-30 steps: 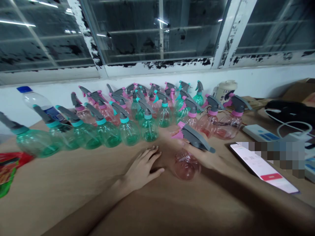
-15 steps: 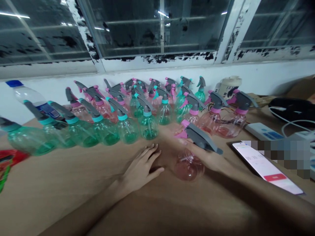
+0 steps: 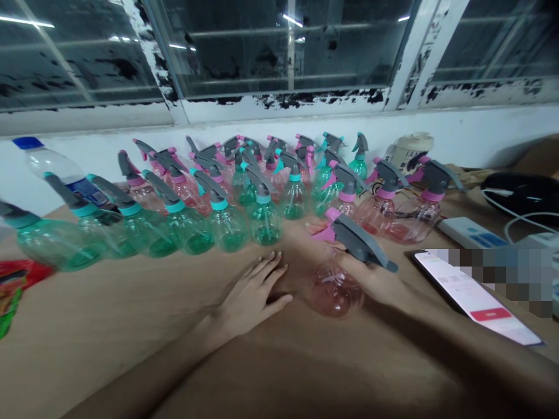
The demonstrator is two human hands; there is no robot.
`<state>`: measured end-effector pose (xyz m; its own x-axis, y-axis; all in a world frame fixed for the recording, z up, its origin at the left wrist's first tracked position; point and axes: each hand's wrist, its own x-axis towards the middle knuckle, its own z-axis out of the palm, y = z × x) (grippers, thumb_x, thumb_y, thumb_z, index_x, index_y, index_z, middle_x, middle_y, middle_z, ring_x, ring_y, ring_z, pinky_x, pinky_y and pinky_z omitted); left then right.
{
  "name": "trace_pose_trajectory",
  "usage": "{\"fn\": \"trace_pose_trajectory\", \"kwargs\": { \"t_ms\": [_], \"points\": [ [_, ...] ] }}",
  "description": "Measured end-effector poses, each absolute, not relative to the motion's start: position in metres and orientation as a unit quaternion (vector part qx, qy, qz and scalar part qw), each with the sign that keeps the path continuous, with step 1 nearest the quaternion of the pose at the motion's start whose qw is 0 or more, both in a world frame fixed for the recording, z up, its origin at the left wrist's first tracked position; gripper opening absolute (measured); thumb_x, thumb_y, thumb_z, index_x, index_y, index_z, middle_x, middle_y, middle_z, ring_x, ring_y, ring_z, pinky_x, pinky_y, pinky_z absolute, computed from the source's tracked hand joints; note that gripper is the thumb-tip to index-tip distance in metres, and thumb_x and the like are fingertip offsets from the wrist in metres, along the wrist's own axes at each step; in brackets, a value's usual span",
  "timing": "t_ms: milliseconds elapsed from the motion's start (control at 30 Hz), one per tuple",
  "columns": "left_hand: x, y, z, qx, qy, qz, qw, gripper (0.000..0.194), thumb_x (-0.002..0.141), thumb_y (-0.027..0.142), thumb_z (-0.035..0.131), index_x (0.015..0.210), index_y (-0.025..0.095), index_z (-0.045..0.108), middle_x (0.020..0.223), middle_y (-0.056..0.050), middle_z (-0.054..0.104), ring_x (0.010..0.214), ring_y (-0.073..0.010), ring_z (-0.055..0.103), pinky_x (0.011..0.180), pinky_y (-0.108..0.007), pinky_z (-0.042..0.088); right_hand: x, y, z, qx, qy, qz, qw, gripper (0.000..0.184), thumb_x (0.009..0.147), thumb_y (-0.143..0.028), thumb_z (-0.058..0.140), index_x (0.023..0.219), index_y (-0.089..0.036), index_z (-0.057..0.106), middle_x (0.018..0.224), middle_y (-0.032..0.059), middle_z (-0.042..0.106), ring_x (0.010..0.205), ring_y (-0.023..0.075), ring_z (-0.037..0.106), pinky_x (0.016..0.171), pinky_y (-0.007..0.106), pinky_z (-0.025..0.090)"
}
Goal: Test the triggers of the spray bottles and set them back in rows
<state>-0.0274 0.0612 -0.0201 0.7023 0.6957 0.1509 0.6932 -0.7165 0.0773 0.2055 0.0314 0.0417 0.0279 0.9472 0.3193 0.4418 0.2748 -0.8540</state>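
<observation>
A pink spray bottle (image 3: pixel 335 291) with a grey and pink trigger head stands on the table in front of me. My right hand (image 3: pixel 371 270) is wrapped round its neck, partly hidden under the head. To its left, my left hand (image 3: pixel 253 294) lies flat on the tabletop, fingers spread, holding nothing. Just beyond my left fingertips is a green spray bottle (image 3: pixel 266 224), at the end of a front row of green ones. Past my right hand stand several pink spray bottles, the nearest a pink one (image 3: pixel 379 212).
More green and pink spray bottles crowd against the wall. A lit phone (image 3: pixel 476 302) lies at right, near a white power strip (image 3: pixel 471 233) and cables. A blue-capped plastic bottle (image 3: pixel 56 169) leans at far left, above a red packet (image 3: pixel 21 279). A white cup (image 3: pixel 413 148) stands behind.
The view has shifted very slightly. My right hand still grips the pink spray bottle in nearly the same place, and my left hand stays flat on the table.
</observation>
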Motion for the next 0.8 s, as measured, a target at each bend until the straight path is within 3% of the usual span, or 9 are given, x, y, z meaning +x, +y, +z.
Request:
{"fn": "trace_pose_trajectory", "kwargs": {
  "t_ms": [267, 500, 800],
  "points": [
    [-0.027, 0.062, -0.019, 0.923, 0.376, 0.084, 0.003, 0.058, 0.091, 0.053, 0.041, 0.134, 0.015, 0.043, 0.147, -0.009, 0.034, 0.136, -0.023, 0.028, 0.111, -0.041, 0.026, 0.209, 0.032, 0.04, -0.534, -0.658, 0.239, 0.474, 0.019, 0.077, -0.044, 0.056, 0.076, -0.026, 0.061, 0.066, 0.001, 0.063, 0.066, 0.021, 0.062, 0.064, 0.035, 0.051],
    [-0.027, 0.062, -0.018, 0.925, 0.374, 0.072, -0.008, 0.059, 0.092, 0.054, 0.039, 0.134, 0.014, 0.044, 0.147, -0.01, 0.034, 0.136, -0.0228, 0.028, 0.11, -0.041, 0.027, 0.209, 0.034, 0.043, -0.481, -0.678, 0.276, 0.483, 0.017, 0.079, -0.041, 0.061, 0.086, -0.026, 0.061, 0.074, 0.0002, 0.066, 0.074, 0.0201, 0.064, 0.073, 0.035, 0.051],
    [-0.028, 0.062, -0.02, 0.924, 0.372, 0.086, -0.011, 0.058, 0.091, 0.055, 0.04, 0.133, 0.016, 0.045, 0.146, -0.01, 0.034, 0.136, -0.0228, 0.03, 0.11, -0.041, 0.027, 0.218, 0.038, 0.032, -0.494, -0.672, 0.257, 0.489, 0.019, 0.078, -0.041, 0.064, 0.069, -0.025, 0.058, 0.068, -0.0009, 0.061, 0.067, 0.0176, 0.059, 0.071, 0.035, 0.051]
  ]
}}
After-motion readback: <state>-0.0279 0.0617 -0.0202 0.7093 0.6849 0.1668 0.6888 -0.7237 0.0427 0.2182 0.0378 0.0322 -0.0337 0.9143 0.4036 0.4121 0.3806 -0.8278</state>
